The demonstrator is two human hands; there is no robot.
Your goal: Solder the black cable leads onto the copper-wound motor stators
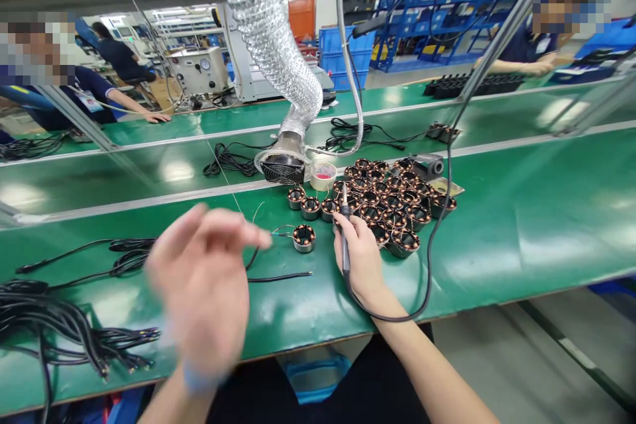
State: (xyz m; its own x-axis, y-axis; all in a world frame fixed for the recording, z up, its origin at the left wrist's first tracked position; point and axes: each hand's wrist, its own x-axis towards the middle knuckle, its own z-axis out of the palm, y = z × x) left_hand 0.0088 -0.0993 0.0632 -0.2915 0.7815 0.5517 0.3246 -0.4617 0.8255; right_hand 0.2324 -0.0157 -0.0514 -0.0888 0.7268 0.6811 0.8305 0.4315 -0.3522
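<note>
R hand (362, 255) closed round soldering iron (344, 238), tip up, beside the cluster of copper-wound stators (392, 202) on green surface (501, 225). L hand (211, 278) blurred, raised over surface, fingers & thumb apart w/ nothing visibly gripped. Single stator (304, 238) w/ thin wires sits between hands, just L of cluster. Black cables (54, 318) bunched far L. Fan (283, 169) on foil duct (278, 33) behind, next to tape roll (322, 175).
</note>
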